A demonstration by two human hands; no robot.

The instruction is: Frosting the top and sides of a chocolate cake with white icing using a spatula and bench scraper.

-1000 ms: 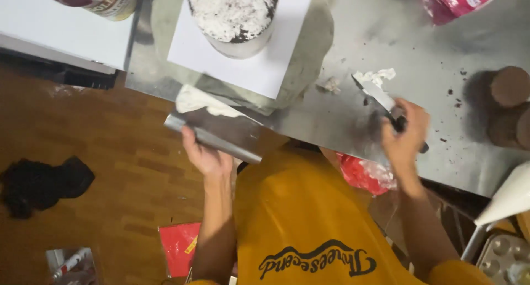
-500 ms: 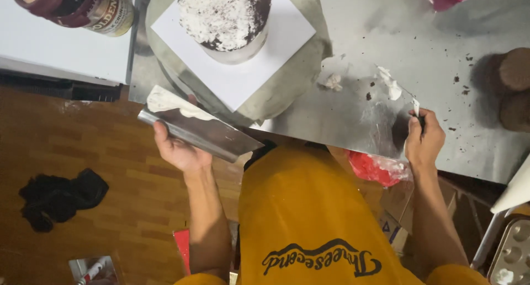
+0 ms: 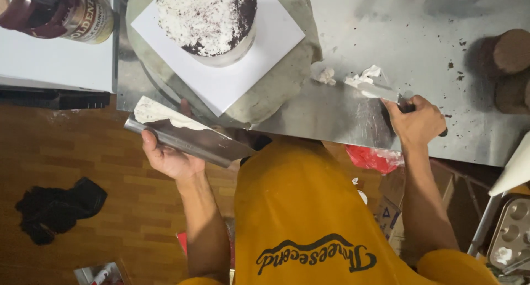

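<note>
Steel tabletop [image 3: 441, 20], dull grey, dusted with dark crumbs. A round metal turntable [image 3: 276, 92] is set on it at the left, with a white square board [image 3: 221, 86] on that. Smears and blobs of white cream [image 3: 327, 75] are seen just beside the turntable. Two brown cake rounds [image 3: 510, 53] are placed at the right edge. Below, a wooden floor [image 3: 83, 152]; a black cloth [image 3: 55, 210] is left on it.

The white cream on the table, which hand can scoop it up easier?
Probably the right hand. Its palette knife already has its blade in the cream blobs on the steel table. The left hand holds a metal scraper off the table's edge, away from them.
</note>
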